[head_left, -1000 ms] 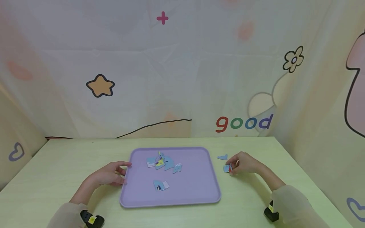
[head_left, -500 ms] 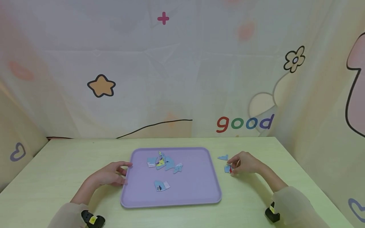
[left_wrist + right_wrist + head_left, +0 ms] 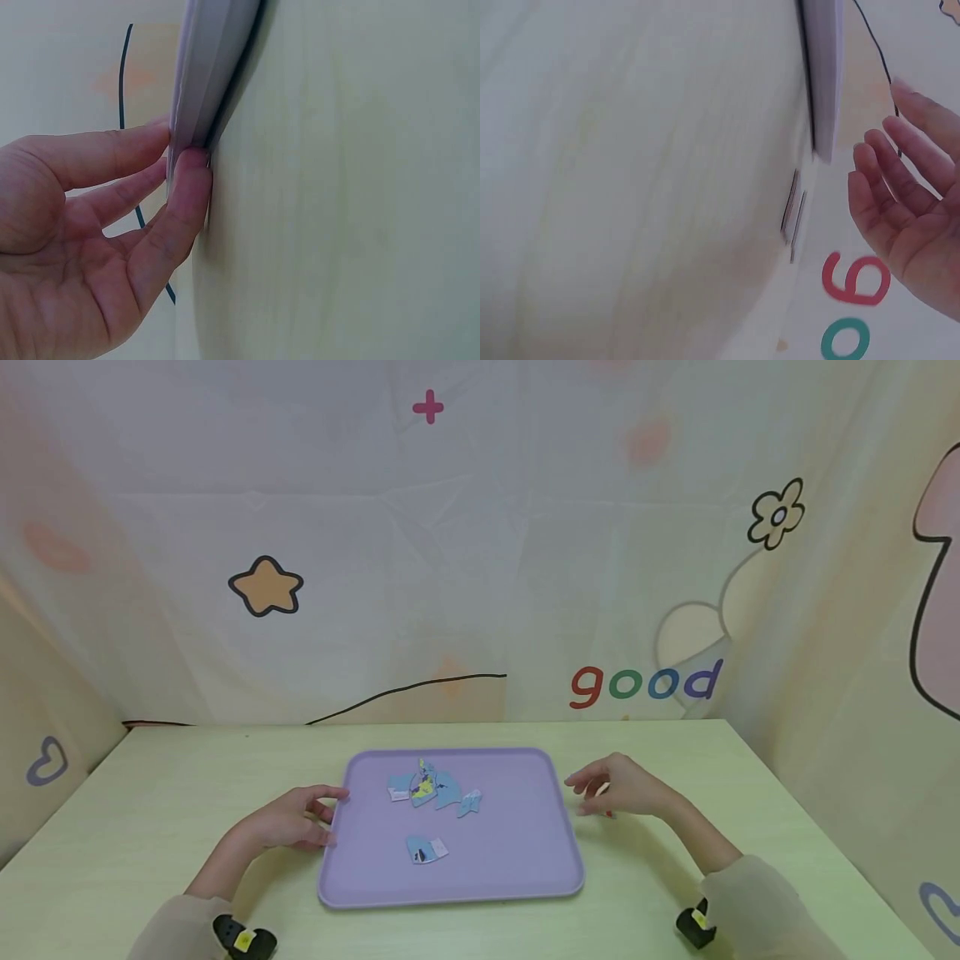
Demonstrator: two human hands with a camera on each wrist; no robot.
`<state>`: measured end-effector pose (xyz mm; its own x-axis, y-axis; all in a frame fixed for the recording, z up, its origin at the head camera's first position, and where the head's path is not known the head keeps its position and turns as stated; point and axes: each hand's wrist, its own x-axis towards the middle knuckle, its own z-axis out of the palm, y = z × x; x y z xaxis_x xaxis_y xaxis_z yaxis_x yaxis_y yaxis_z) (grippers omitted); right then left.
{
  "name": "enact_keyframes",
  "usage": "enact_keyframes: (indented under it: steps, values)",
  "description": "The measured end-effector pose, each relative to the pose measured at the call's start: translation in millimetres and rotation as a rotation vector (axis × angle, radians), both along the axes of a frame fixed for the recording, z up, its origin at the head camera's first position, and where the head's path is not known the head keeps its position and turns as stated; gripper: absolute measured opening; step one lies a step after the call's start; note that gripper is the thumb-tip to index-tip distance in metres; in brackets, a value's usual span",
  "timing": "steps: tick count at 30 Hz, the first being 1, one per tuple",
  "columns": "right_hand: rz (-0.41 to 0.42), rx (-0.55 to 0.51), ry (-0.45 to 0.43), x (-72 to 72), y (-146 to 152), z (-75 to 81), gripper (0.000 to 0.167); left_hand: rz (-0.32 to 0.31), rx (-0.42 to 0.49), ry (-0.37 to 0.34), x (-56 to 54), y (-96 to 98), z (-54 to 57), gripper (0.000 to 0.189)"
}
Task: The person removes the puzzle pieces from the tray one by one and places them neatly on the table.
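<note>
Pale table [image 3: 195, 793], one tray [image 3: 517, 839], two hands [image 3: 281, 818] [image 3: 621, 787]

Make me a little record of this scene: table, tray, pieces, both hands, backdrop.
Table: pale, wood-grained
Tray: purple, rounded corners
Pieces on tray: cluster of picture pieces towards the back; blue-and-white section nearer the person
Pieces off tray: two thin pieces, edge-on in the right wrist view
Left hand: fingers touching the tray's left edge
Right hand: right of the tray, nothing visible in its fingers
Backdrop: creased, printed with a star
</note>
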<state>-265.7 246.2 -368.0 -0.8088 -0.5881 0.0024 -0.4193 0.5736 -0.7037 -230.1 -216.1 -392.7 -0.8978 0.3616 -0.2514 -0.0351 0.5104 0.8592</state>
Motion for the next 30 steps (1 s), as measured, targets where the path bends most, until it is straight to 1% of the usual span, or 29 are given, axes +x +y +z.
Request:
enact_keyframes:
  steps: [5,11,18,22,26,30]
  values:
    - [0.043,-0.034,0.005,6.4,-21.9,3.2,0.036,-0.001,-0.008,0.001,0.6,1.0,0.3,0.063]
    - [0.086,-0.082,0.025,10.3,-47.3,1.6,0.038,0.007,-0.021,0.002,0.5,2.2,0.7,0.064]
    - [0.106,-0.131,-0.009,14.1,-77.7,-2.4,0.040,0.004,-0.006,0.005,0.4,1.5,0.0,0.065]
    - [0.138,-0.148,-0.023,17.7,-95.5,-6.2,0.040,0.006,0.000,0.004,0.3,1.2,-0.2,0.065]
    - [0.170,-0.135,-0.013,21.6,-114.3,-9.0,0.040,0.009,-0.005,0.005,0.2,0.7,-0.7,0.065]
    - [0.200,-0.088,0.003,23.9,-130.9,-11.9,0.040,0.008,-0.015,0.007,0.4,0.7,-0.7,0.065]
